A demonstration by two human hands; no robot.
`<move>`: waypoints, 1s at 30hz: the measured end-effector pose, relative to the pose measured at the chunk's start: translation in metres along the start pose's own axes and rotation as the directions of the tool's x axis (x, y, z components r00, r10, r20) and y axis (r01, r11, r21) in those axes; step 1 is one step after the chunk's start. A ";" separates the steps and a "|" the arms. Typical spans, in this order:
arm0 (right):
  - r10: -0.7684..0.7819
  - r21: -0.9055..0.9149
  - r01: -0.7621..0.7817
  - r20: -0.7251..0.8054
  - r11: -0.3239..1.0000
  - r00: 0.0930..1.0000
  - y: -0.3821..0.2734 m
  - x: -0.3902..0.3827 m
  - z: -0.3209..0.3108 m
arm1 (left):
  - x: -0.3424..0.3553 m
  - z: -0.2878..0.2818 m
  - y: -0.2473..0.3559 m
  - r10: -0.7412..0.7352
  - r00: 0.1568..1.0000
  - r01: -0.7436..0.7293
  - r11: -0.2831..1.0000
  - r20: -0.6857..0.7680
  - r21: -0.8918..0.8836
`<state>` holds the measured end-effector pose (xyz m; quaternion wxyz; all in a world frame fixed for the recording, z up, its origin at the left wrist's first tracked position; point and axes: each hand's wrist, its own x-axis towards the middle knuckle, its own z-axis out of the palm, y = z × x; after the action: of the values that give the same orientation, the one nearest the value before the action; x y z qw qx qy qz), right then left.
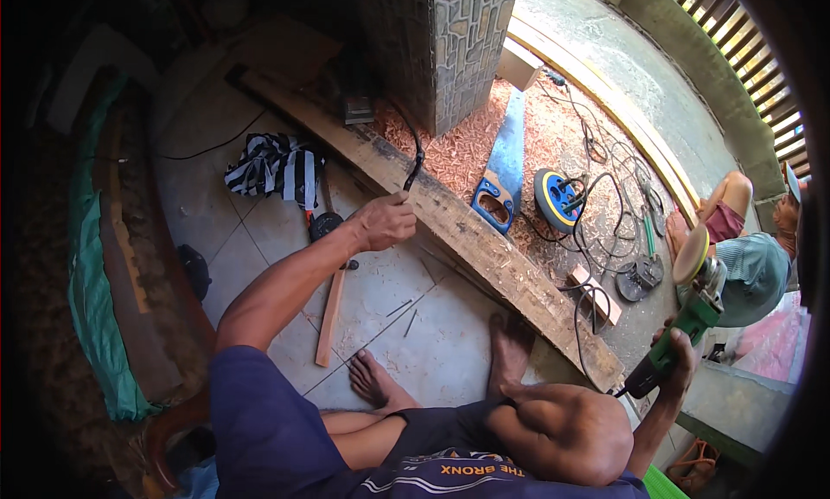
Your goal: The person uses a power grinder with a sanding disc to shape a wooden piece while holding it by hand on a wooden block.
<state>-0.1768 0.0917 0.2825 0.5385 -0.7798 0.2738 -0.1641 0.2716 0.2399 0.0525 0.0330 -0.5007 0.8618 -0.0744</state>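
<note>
My left hand (385, 222) is closed around a black power cord (420, 151), above the long rough wooden plank (467, 239). Off to the right, my right hand (683, 365) grips a green angle grinder (673, 343) by its body. The grinder points upward, and a pale round disc (692, 253) is fitted at its head. A dark cord runs from its lower end towards the plank. Below my left forearm lies a hammer-like tool (327, 226), its head dark, beside a narrow wooden strip (330, 322).
Past the plank, a blue-handled handsaw (501, 170), a blue-and-yellow cable reel (558, 201) and tangled cords lie among wood shavings (467, 149). A stone-faced pillar (471, 49) rises behind. Another person (752, 270) sits at right. A striped cloth (275, 166) lies on the tiles.
</note>
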 end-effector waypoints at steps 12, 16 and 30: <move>-0.251 -0.245 0.511 0.651 0.824 0.716 -0.095 0.015 0.058 | 0.176 0.031 -0.022 -0.610 0.776 0.468 0.725 -0.157 -0.505; -0.328 -0.277 0.592 0.624 0.757 0.710 -0.104 0.019 0.041 | 0.229 0.038 0.007 -0.465 0.869 0.486 0.866 0.168 -0.120; 0.238 0.117 -0.235 -0.017 0.965 0.971 0.056 -0.017 0.004 | -0.189 0.029 0.208 -0.658 -0.109 0.920 -0.351 0.745 -0.175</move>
<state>-0.2019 0.0901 0.2297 0.5935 -0.7070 0.3633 -0.1260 0.1905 0.5022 -0.0132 -0.0839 -0.9226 0.1286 0.3538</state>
